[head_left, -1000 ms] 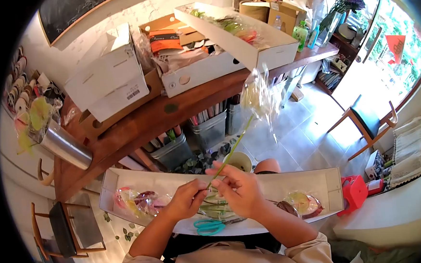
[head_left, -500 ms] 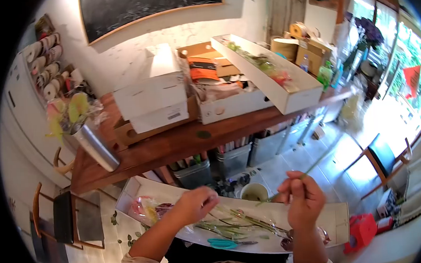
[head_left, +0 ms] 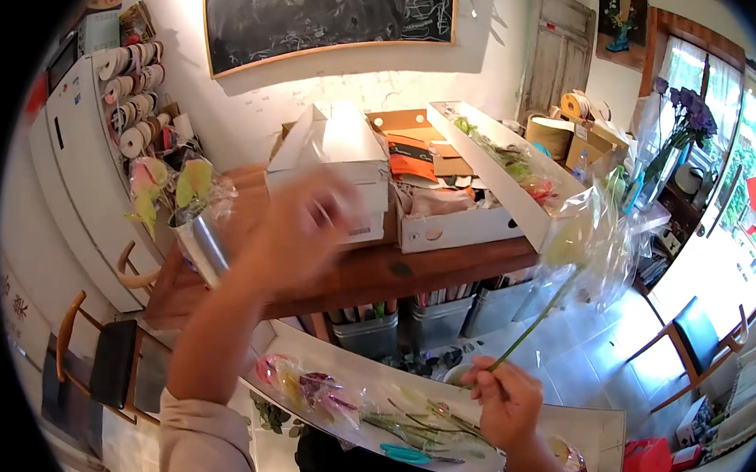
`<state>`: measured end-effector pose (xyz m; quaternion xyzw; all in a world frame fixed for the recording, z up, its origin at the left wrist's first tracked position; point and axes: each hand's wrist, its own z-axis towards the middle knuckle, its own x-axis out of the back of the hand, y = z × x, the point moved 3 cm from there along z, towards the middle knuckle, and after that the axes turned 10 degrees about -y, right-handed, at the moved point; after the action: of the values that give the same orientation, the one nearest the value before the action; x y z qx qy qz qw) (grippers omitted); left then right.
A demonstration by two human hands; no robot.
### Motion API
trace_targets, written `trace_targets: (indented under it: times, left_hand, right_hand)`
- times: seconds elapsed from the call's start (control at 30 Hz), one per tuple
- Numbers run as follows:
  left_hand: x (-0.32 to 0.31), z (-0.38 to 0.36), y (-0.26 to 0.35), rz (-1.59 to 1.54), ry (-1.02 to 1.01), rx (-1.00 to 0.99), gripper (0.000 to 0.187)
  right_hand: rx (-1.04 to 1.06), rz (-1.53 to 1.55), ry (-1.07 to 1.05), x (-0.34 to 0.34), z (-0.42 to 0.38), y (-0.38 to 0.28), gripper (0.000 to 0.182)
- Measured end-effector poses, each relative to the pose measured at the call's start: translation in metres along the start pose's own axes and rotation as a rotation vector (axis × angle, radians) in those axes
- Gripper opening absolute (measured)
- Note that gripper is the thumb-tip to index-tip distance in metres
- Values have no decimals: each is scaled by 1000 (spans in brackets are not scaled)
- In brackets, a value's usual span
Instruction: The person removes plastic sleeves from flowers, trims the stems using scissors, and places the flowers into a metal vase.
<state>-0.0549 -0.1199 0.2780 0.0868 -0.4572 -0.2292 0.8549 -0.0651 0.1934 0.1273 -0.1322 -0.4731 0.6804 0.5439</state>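
Our right fingers point(head_left: 491, 386) pinch a slim green stem point(head_left: 534, 323); its plastic-wrapped pale bloom point(head_left: 567, 243), at two o'clock, could overbalance it. Left fingers point(head_left: 340, 211): too blurred.

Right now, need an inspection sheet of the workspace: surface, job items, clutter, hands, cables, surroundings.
Surface: long white box nearest the camera; wooden table beyond it.
Job's things: one wrapped flower held by its stem; more wrapped flowers and teal-handled scissors in the long white box.
Clutter: white carton, orange packet and a second long flower box along the table.
Hands: right hand grips the stem; left hand raised and blurred, grip unclear.
Cables: nothing seen.
Surroundings: chair on the left, chalkboard on the wall, metal tubs under the table.
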Motion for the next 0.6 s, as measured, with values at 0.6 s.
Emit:
trace_targets:
  times: [0.6]
  left_hand:
    - [68, -119, 31, -420, 296, 140, 11]
  right_hand:
    - [114, -97, -491, -45, 17, -3, 58]
